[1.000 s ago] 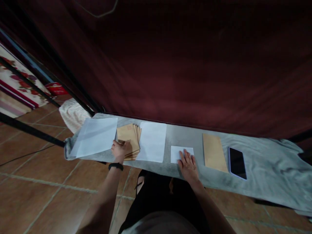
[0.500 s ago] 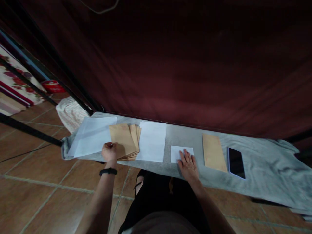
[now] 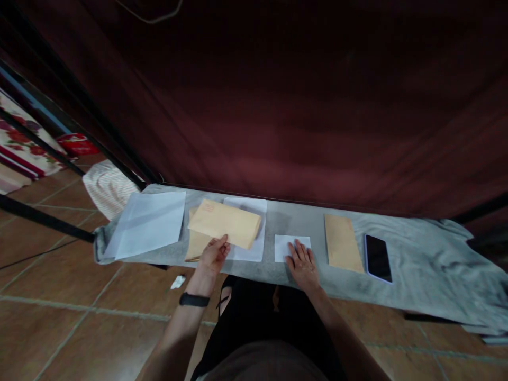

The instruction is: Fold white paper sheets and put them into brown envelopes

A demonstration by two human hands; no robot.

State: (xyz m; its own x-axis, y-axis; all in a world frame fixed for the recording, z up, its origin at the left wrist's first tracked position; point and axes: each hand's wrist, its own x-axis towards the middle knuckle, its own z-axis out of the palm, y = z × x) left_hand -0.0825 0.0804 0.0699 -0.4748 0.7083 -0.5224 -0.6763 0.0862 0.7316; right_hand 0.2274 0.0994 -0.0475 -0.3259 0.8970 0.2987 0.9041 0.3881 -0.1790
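Note:
My left hand (image 3: 215, 254), with a dark band on the wrist, pinches the lower edge of a tan paper envelope (image 3: 226, 222) marked with faint red print. That envelope is raised and turned sideways, partly covering a stack of tan envelopes (image 3: 196, 244) and a white sheet stack (image 3: 257, 253). On a small white paper (image 3: 281, 248) my right hand (image 3: 303, 267) lies flat, fingers spread, over its right part. To the right of this hand a single tan envelope (image 3: 343, 243) lies on the grey cloth.
A phone (image 3: 378, 258) with a dark screen lies right of the single envelope. White sheets (image 3: 153, 225) overlap at the left end of the cloth-covered bench (image 3: 428, 270). Behind it hangs a dark red curtain (image 3: 278, 132). Black metal bars (image 3: 47, 218) stand at left.
My left hand has taken an envelope off the stack, moving it right and turning it sideways. My right hand stays on the small paper. A white scrap now shows on the floor.

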